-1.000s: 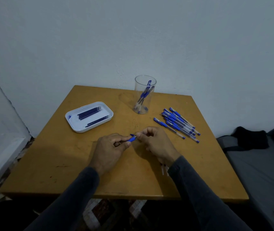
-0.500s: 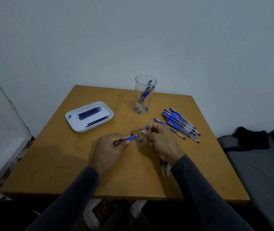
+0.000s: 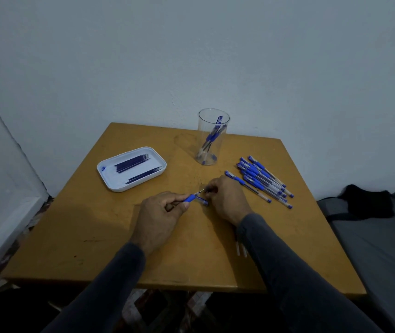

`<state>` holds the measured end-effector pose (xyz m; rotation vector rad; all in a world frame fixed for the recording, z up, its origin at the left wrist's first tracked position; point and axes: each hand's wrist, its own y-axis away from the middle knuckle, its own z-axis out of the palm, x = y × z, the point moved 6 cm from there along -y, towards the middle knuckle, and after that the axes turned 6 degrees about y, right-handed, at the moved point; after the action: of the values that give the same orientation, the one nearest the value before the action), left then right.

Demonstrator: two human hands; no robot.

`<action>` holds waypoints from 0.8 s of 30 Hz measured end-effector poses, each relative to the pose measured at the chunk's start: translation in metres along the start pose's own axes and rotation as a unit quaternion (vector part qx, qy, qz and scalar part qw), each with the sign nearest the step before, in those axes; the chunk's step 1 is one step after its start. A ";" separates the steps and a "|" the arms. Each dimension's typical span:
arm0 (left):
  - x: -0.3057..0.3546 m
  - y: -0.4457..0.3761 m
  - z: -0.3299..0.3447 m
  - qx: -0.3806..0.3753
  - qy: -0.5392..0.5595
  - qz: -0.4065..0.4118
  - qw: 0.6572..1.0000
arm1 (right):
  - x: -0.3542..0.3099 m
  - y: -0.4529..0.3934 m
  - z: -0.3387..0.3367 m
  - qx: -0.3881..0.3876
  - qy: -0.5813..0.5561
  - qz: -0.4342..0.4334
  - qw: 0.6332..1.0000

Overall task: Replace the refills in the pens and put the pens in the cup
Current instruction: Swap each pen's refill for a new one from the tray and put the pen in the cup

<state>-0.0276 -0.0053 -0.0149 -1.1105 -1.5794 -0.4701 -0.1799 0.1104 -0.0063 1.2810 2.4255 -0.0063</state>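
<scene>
My left hand (image 3: 161,212) grips a blue pen (image 3: 191,197) by its rubber grip, tip pointing right and away. My right hand (image 3: 227,197) is curled beside the tip, its fingers pinching a small piece at the pen's point; a blue pen cap (image 3: 203,202) lies on the table just under the two hands. A clear cup (image 3: 212,137) at the back of the wooden table (image 3: 91,236) holds a few blue pens. A heap of several blue pens (image 3: 262,181) lies to the right. A white tray (image 3: 110,179) at the left holds several dark refills (image 3: 133,163).
Two pale thin refill tubes (image 3: 241,248) lie on the table beside my right forearm. A grey cushion with a black cloth (image 3: 364,200) is off the table's right edge. White walls close in behind and at the left.
My right hand drew away from the pen tip to the right, then came back close to it. The cap now lies on the table. My left hand stayed put.
</scene>
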 end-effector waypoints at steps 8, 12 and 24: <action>-0.001 -0.001 0.001 0.001 -0.006 -0.001 1.000 | 0.003 0.006 -0.001 0.023 -0.055 -0.017 0.998; -0.001 -0.001 0.001 -0.006 -0.010 -0.005 1.000 | 0.007 0.013 -0.003 0.057 -0.083 -0.015 0.995; 0.002 0.000 0.001 0.001 -0.014 0.002 1.000 | 0.004 0.012 -0.003 0.040 -0.051 -0.021 0.998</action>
<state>-0.0278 -0.0034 -0.0131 -1.1223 -1.6026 -0.4514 -0.1733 0.1207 -0.0026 1.2317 2.3850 -0.1774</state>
